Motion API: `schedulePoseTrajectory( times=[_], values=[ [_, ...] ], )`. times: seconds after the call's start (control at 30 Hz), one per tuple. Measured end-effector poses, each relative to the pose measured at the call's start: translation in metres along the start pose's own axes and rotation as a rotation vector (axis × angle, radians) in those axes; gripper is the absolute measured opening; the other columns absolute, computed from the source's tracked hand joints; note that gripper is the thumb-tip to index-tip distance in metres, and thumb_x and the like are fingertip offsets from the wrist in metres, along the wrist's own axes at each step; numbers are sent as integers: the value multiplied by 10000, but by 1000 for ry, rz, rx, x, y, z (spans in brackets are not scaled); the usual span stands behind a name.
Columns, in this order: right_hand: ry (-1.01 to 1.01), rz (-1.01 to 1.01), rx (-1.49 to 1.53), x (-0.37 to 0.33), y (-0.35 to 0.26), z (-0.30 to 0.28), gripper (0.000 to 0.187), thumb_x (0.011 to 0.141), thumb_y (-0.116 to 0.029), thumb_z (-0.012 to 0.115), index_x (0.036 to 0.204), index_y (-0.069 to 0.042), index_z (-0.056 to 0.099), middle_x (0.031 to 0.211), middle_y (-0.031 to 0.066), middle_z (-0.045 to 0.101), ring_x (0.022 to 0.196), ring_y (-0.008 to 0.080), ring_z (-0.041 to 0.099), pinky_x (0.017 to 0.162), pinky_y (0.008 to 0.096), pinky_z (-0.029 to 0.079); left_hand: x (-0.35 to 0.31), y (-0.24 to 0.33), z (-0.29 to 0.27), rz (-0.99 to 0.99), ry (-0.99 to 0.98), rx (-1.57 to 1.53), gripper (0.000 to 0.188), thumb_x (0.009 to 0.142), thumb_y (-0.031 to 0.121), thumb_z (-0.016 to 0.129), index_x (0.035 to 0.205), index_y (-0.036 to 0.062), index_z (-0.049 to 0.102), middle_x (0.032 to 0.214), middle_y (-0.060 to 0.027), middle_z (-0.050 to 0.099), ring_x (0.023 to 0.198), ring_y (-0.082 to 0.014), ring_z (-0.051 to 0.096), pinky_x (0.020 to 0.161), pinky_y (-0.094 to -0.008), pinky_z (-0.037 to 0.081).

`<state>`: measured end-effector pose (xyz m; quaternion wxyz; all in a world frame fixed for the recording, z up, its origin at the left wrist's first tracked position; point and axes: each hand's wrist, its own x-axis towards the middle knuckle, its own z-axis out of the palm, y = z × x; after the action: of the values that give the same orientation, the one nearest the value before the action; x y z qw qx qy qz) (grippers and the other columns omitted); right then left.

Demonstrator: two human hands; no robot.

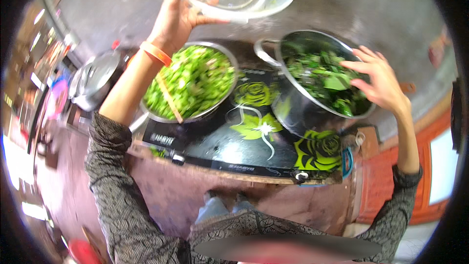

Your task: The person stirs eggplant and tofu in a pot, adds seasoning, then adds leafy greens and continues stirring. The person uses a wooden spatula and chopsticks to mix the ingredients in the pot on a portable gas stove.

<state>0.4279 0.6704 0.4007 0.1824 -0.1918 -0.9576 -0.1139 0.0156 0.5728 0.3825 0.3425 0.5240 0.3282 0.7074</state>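
Observation:
My left hand grips a see-through plastic bowl by its near left side, thumb up at the rim and fingers behind it. The bowl is held in the air at the far side, cut off by the top edge of the view. My right hand reaches over the right rim of a deep metal pot, its fingers spread at the dark leafy greens inside. To the left, a wide metal pan is heaped with chopped light-green vegetables. A wooden stick leans in that pan.
Pan and pot sit on a black two-burner stove with green flower prints and knobs along its front. A lidded metal pot stands at the left. At the right is an orange-red wooden door or panel. A grey wall rises behind.

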Motion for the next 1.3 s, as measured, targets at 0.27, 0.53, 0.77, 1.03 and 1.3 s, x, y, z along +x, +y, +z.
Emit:
schedulePoseTrajectory(
  times=[0.27,0.53,0.77,1.03,1.3],
  values=[
    [132,324,273,-6,-27,5,229,935,-111,633,1125,-51,745,1360,181,609,1251,281,587,873,334,574,-155,96,-159,-45,546,28,1112,846,702,625,1513,-58,164,1480,-303,356,1298,-467,491,931,-615,543],
    [156,126,175,61,-82,13,220,918,-76,644,1110,-17,734,1337,196,629,1279,293,577,1058,383,431,-272,71,-272,-275,939,52,1166,819,649,699,1549,20,43,1523,-279,232,1279,-518,474,834,-668,556],
    [105,24,130,110,-153,11,216,872,-21,656,1074,-5,733,1348,203,619,1278,326,582,1063,401,437,-304,11,-345,-515,917,-202,1024,842,691,623,1507,7,253,1453,-307,424,1249,-466,536,893,-609,552],
    [61,76,142,127,-195,9,221,866,1,650,1073,-2,729,1369,223,596,1300,344,561,1069,435,436,-304,-32,-404,-581,949,-412,1082,836,607,679,1513,-57,158,1475,-325,369,1266,-485,514,911,-579,570],
    [23,143,158,135,-215,16,246,860,31,649,1092,-1,724,1390,215,582,1308,335,554,1069,412,435,-294,-25,-434,-745,893,-281,1143,769,682,691,1485,-86,240,1319,-366,502,880,-455,711,658,-428,653]
  ],
)
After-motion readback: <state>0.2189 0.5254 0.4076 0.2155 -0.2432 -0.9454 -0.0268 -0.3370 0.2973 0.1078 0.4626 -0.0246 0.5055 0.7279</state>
